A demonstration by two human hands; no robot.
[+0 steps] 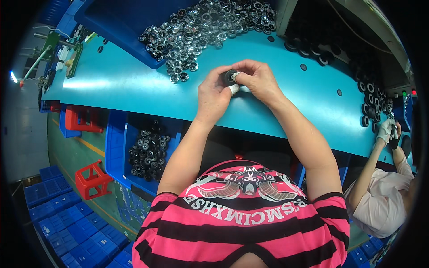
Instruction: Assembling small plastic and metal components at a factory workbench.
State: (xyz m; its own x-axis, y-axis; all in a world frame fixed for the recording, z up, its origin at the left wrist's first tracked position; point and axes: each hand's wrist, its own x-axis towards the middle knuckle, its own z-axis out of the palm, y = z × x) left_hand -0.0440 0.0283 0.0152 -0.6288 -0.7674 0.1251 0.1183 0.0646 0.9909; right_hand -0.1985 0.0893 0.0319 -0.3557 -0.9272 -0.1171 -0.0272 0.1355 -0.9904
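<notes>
Head view shows our two hands meeting above the turquoise table [125,85], both closed on one small black ring part [229,77]. Our left hand [213,96] wraps it from the near side, thumb and fingers curled around its rim. Our right hand [258,79] pinches it from the far right side, and a fingertip wrapped in white tape [235,76] presses on the face of the part. A second taped fingertip shows just below the grip. The part sits between the two hands, lifted clear of the table as far as we can tell.

Just beyond the grip and to its left lies a heap of shiny metal rings [201,27], spilling from a blue tray [116,27] onto the table; its nearest pieces lie near our left knuckles. Beyond and to the right of the grip, rows of black rings [371,98] run along the far table edge. Below the grip, under the table edge on our left, a blue bin [117,152] holds more black ring parts [147,152]. Well to the right of the grip, another person's gloved hand [385,130] rests at the table edge. A red stool [91,179] stands on the floor, far down and left of our hands.
</notes>
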